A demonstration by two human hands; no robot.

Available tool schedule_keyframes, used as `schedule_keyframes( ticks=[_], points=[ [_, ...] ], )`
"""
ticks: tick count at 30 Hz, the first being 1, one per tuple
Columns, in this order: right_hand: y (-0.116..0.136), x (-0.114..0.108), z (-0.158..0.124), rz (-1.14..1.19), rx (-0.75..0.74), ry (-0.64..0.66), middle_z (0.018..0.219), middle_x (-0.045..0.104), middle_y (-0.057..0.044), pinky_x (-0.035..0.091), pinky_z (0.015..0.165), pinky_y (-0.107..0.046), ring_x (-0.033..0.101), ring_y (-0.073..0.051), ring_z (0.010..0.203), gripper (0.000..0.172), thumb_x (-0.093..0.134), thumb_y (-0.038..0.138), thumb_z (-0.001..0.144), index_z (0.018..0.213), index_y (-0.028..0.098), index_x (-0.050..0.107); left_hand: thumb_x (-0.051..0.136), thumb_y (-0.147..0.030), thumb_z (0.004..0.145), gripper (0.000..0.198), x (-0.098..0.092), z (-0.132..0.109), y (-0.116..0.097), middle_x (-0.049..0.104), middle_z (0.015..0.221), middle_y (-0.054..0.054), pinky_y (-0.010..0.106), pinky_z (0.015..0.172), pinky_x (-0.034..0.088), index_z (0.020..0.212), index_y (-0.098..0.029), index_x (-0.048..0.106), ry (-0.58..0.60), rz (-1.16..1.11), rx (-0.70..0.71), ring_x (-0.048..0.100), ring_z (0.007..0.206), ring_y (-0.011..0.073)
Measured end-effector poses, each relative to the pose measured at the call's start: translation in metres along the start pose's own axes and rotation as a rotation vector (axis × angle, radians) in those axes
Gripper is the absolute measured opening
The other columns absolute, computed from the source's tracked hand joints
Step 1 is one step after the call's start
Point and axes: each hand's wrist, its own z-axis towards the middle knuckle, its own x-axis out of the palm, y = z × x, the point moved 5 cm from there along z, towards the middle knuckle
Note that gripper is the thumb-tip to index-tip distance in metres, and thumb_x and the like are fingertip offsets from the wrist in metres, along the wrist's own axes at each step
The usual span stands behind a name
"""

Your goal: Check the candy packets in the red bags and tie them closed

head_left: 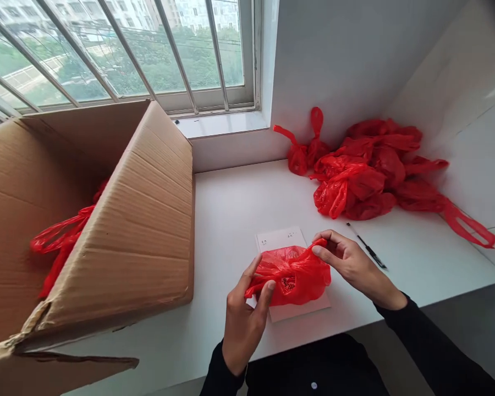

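Note:
A red plastic bag [301, 278] lies over a white notebook [291, 237] near the table's front edge, its top gathered into a twist or knot with dark marks beside it. My left hand [247, 313] holds the bag's left end between thumb and fingers. On the other side, my right hand [346, 261] pinches a corner at the bag's upper right. What the bag contains cannot be made out. Some handwriting shows on the top part of the notebook.
An open cardboard box [148, 220] with red bags [72, 225] inside stands at the left. Several red bags [363, 170] are heaped against the wall at the back right. A black pen [367, 246] lies right of the notebook. Behind is a barred window [169, 55].

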Motion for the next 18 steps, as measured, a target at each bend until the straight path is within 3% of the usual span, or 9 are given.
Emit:
schedule_keyframes(
  ticks=[2, 5, 10, 13, 15, 18],
  points=[
    [0.002, 0.003, 0.0, 0.004, -0.013, 0.007, 0.095, 0.063, -0.001, 0.047, 0.082, -0.029, 0.058, -0.018, 0.091, 0.024, 0.065, 0.047, 0.094, 0.102, 0.025, 0.064, 0.064, -0.038, 0.094, 0.051, 0.007, 0.001, -0.002, 0.073, 0.11, 0.004, 0.026, 0.083, 0.057, 0.143, -0.028, 0.054, 0.057, -0.072, -0.054, 0.071, 0.092, 0.0159],
    [0.004, 0.004, 0.001, 0.001, -0.021, -0.01, 0.096, 0.065, -0.001, 0.047, 0.083, -0.03, 0.058, -0.018, 0.091, 0.024, 0.062, 0.047, 0.096, 0.102, 0.024, 0.066, 0.066, -0.04, 0.092, 0.037, 0.009, 0.002, -0.006, 0.072, 0.109, 0.005, 0.026, 0.083, 0.056, 0.127, -0.026, 0.067, 0.093, -0.11, -0.06, 0.07, 0.096, 0.0182],
    [-0.005, -0.008, 0.006, 0.061, -0.022, -0.139, 0.095, 0.065, -0.001, 0.046, 0.085, -0.031, 0.058, -0.017, 0.09, 0.023, 0.063, 0.045, 0.095, 0.101, 0.023, 0.066, 0.062, -0.045, 0.094, 0.027, 0.0, 0.002, 0.0, 0.065, 0.076, 0.002, 0.025, 0.074, 0.052, 0.099, -0.023, 0.077, 0.048, -0.052, -0.068, 0.063, 0.075, 0.0152],
    [-0.022, -0.02, 0.008, 0.118, 0.015, -0.237, 0.097, 0.065, -0.002, 0.045, 0.088, -0.032, 0.057, -0.017, 0.092, 0.024, 0.068, 0.044, 0.091, 0.101, 0.022, 0.067, 0.064, -0.05, 0.091, 0.032, -0.006, -0.003, 0.015, 0.058, 0.064, -0.001, 0.023, 0.064, 0.049, 0.095, -0.021, 0.077, 0.006, -0.013, -0.157, 0.057, 0.064, 0.014],
    [-0.033, -0.022, 0.008, 0.128, 0.057, -0.235, 0.096, 0.065, -0.002, 0.044, 0.087, -0.032, 0.056, -0.017, 0.09, 0.024, 0.069, 0.043, 0.09, 0.099, 0.021, 0.067, 0.066, -0.052, 0.089, 0.034, -0.008, -0.006, 0.025, 0.055, 0.059, -0.002, 0.023, 0.06, 0.047, 0.094, -0.02, 0.077, 0.011, -0.032, -0.218, 0.053, 0.059, 0.0132],
    [-0.039, -0.019, 0.007, 0.152, 0.072, -0.207, 0.097, 0.064, -0.002, 0.045, 0.088, -0.032, 0.055, -0.017, 0.091, 0.026, 0.066, 0.046, 0.091, 0.102, 0.022, 0.066, 0.07, -0.051, 0.086, 0.038, -0.007, -0.01, 0.033, 0.059, 0.063, -0.002, 0.023, 0.066, 0.049, 0.108, -0.021, 0.074, 0.02, -0.156, -0.288, 0.055, 0.064, 0.0139]
  ],
)
